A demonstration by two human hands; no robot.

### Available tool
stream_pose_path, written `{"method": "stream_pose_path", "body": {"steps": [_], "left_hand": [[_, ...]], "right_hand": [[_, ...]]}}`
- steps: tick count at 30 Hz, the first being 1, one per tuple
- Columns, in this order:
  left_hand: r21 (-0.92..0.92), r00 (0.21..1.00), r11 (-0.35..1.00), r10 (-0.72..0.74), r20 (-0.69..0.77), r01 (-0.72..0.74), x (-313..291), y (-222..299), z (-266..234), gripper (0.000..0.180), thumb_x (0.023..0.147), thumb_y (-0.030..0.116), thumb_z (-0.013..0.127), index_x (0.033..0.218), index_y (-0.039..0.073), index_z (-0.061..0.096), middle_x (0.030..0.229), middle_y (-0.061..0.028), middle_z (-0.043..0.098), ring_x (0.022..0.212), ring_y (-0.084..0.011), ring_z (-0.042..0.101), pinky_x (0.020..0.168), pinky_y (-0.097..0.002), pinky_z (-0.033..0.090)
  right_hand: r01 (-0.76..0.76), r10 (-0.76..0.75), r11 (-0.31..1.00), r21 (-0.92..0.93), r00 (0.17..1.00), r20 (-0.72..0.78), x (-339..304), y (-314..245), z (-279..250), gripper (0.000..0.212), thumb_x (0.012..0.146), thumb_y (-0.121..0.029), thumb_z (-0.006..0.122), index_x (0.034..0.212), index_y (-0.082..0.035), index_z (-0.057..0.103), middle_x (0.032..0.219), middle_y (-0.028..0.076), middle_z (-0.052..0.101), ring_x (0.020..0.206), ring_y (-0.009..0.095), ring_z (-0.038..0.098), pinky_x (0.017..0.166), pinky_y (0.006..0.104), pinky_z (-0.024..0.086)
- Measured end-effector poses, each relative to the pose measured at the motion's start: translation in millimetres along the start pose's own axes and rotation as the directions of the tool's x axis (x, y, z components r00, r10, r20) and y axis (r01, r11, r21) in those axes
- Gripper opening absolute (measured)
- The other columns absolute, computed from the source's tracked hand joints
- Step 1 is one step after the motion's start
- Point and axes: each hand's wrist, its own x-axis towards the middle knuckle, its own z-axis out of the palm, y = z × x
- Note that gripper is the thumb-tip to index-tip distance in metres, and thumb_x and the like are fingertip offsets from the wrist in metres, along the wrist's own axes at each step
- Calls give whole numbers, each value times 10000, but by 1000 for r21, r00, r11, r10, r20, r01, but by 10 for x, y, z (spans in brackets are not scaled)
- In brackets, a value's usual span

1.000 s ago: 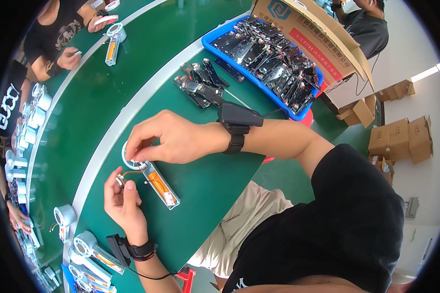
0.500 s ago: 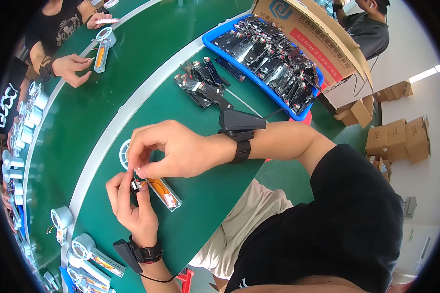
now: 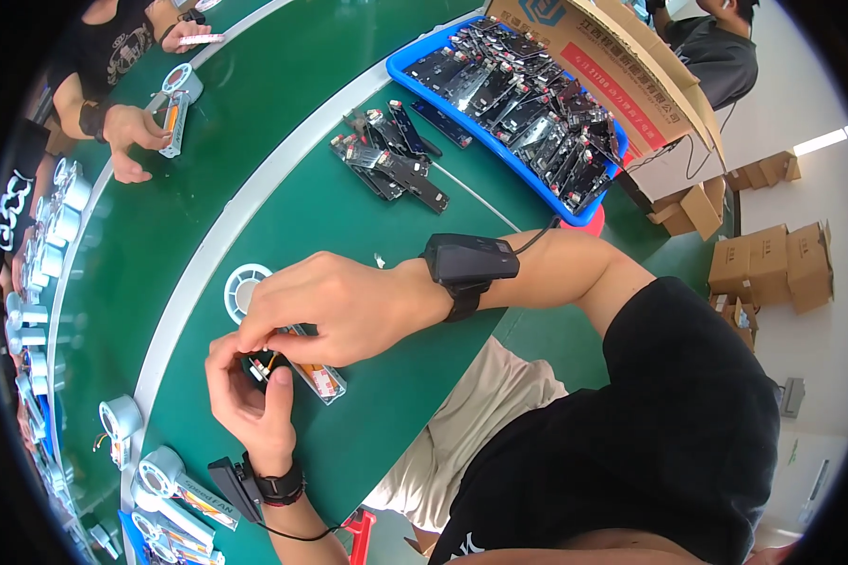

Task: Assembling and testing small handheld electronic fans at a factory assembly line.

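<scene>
My left hand is closed on a small black circuit board with white connectors, held between thumb and fingers. Just above it, the fingers of my right hand are pinched together at the board's upper end. What they grip is hidden. Orange wire shows beside the board. Beneath both hands lies a handheld fan housing; its round pale ring and open handle, with an orange-and-white battery inside, stick out on either side. A small white scrap is on the green table behind my right wrist.
Black circuit boards lie in a loose pile, beside a blue tray heaped with more. A cardboard box stands behind the tray. Several fan housings sit at the lower left. Across the table, a co-worker's hand is beside another fan.
My right hand has tilted, with its knuckles turned up and its fingertips shifted slightly down and left over the board. The white scrap now shows. The co-worker's hand has lowered beside the other fan.
</scene>
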Motion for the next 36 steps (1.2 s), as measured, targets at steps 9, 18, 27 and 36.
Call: {"method": "stream_pose_path", "body": {"steps": [9,18,27,36], "left_hand": [[477,991,870,132,21,-125,26,84,-32,331,754,-44,797,1058,-24,667,988,-127,661,915,-287,606,822,-368,495],[607,976,767,207,73,-208,-10,96,14,387,701,-64,813,1045,-11,644,986,-125,652,880,-302,596,771,-381,490],[624,974,752,215,72,-212,3,129,48,371,681,-57,827,978,3,613,950,-126,634,858,-303,582,748,-384,481],[652,969,726,240,56,-218,-17,87,37,398,670,-64,826,1000,7,616,949,-127,626,854,-305,579,740,-383,477]], "right_hand": [[9,-12,999,-33,996,-92,1,52,56,221,781,38,666,964,-83,689,886,76,609,728,249,640,595,349,529],[94,-95,994,-51,995,-14,5,43,17,236,780,40,666,977,-89,684,878,63,597,712,249,633,586,346,527],[259,-247,949,-178,965,90,9,30,-30,350,733,67,719,1048,-78,672,902,58,596,706,228,613,558,334,510],[240,-236,954,-181,971,46,3,-16,-7,298,757,48,725,1029,-67,681,926,61,619,709,217,619,555,317,510]]}}
